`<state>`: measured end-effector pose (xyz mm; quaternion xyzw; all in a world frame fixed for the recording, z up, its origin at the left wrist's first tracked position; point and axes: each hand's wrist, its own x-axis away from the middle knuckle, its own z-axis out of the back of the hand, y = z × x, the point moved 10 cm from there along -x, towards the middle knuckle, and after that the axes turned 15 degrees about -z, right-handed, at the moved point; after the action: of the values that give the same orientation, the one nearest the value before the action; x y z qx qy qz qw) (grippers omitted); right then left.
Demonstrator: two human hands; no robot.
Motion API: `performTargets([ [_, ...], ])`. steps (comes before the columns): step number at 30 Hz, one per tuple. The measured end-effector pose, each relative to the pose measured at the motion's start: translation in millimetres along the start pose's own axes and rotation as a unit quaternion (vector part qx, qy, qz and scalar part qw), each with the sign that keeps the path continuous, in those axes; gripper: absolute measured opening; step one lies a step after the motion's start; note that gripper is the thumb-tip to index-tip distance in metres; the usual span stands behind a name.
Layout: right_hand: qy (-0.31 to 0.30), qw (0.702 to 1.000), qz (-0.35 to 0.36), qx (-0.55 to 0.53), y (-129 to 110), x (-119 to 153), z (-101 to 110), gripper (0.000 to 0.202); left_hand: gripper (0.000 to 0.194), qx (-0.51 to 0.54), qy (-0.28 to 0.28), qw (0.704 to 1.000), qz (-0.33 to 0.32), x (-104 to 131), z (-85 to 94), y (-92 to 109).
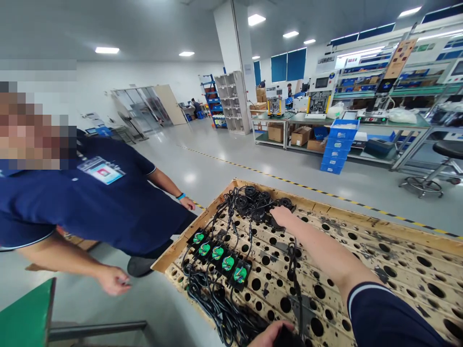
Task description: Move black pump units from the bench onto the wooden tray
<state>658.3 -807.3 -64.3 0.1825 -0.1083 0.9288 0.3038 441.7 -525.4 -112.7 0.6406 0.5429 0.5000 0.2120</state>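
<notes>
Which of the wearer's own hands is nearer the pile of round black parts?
Right. The right hand is at the round black parts; the left hand is farther off, low in the picture, beside the cables.

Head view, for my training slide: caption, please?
The right hand at round black cabled parts in a perforated tan tray.

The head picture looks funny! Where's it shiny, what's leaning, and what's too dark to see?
Head view: pale glare on the floor, likely from ceiling lights; head view: the pillar leans, probably lens distortion; head view, bottom edge: the black thing by the left hand is too dark to make out.
</notes>
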Motion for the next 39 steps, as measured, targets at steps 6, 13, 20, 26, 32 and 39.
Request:
performTargets([
  [6,0.051,0.994,-0.043,-0.091,32,16,8,0.069,0.079,0.021,0.068,0.988,-0.138,24,13.9,49],
  [13,-0.044,0.82,-0.201,-0.535,78,144,-116,0.059,0.069,0.026,0.03,0.98,-0.193,24,-6.7,84],
  [20,0.123,0.698,-0.225,-0.668,87,148,-67,0.041,0.067,0.009,0.049,0.986,-0.156,-6,-7.3,112],
  [26,0.258,0.774,-0.241,-0.526,39,123,6,0.057,0.043,-0.381,0.208,0.898,-0.077,-47,111.2,101],
  [32,0.172,0.865,-0.211,-0.422,-45,180,-67,0.04,0.057,-0.553,0.096,0.827,-0.043,-69,141.4,82],
  [39,0.068,0.862,-0.264,-0.428,-88,350,-232,0.048,0.061,-0.682,-0.046,0.719,-0.127,-64,125.4,85],
])
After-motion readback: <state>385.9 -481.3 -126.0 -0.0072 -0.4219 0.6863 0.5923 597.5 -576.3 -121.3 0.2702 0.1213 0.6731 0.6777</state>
